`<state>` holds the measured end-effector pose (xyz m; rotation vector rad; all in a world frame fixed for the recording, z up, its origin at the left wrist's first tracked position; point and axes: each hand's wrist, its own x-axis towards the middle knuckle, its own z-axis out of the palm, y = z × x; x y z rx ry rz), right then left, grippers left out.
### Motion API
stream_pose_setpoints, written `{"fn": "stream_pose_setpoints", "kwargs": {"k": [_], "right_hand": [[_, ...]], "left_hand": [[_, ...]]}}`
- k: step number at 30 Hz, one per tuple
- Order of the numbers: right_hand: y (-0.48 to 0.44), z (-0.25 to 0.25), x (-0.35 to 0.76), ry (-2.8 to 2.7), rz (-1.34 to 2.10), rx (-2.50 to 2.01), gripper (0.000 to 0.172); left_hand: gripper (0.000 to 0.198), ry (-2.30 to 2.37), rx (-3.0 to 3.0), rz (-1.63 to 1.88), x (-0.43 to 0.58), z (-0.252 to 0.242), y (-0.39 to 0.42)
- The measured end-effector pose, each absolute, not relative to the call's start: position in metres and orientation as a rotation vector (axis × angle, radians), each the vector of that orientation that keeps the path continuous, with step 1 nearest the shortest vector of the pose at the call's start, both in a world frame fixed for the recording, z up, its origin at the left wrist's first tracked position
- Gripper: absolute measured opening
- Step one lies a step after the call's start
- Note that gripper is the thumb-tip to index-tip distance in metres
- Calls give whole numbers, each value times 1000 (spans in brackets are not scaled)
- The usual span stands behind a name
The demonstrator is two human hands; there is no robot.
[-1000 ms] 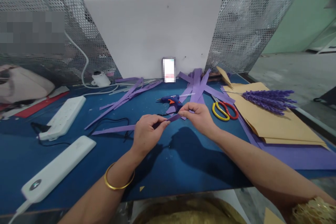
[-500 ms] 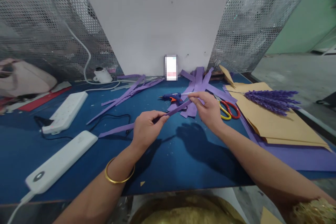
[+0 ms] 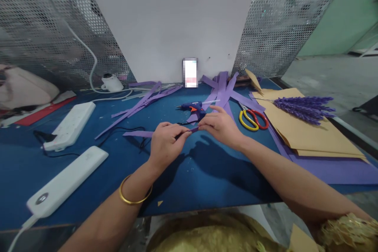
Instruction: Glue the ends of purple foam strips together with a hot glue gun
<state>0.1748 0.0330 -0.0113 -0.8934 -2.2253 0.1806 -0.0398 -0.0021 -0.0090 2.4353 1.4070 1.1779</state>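
Note:
A narrow purple paper strip [image 3: 137,134] runs between my two hands above the blue table. My left hand [image 3: 169,141] pinches it between thumb and fingers, and its free end sticks out to the left. Close by on the right, my right hand [image 3: 220,126] grips the strip's other end with thumb and fingertips. Just behind the hands lies a blue hot glue gun [image 3: 191,107] with an orange trigger, its nozzle facing left. Scissors [image 3: 252,120] with red and yellow handles rest to the right of my right hand.
Loose purple strips [image 3: 138,106] lie back left, and wider ones [image 3: 223,86] back right. Brown paper sheets [image 3: 319,141] carry purple lavender stems [image 3: 307,108]. At left are a white power strip [image 3: 72,124] and a long white device [image 3: 67,177]. A phone [image 3: 190,73] leans on a white board [image 3: 177,27].
My right hand has come down and left, nearer to my left hand. Less of the strip shows between them, and its left free end has drawn rightward. The camera view shifted slightly.

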Motion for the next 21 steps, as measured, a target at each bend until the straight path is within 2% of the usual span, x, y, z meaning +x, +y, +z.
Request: {"fn": "stream_pose_setpoints", "kwargs": {"k": [4, 12, 21], "right_hand": [[46, -6, 185, -2139, 447, -1012, 16], [55, -7, 195, -1881, 761, -1184, 11], [56, -11, 195, -1841, 706, -1296, 12]], "left_hand": [[14, 1499, 2361, 1160, -41, -6, 0], [17, 1585, 2273, 1113, -44, -7, 2], [19, 1590, 2211, 1114, -44, -7, 3]]}}
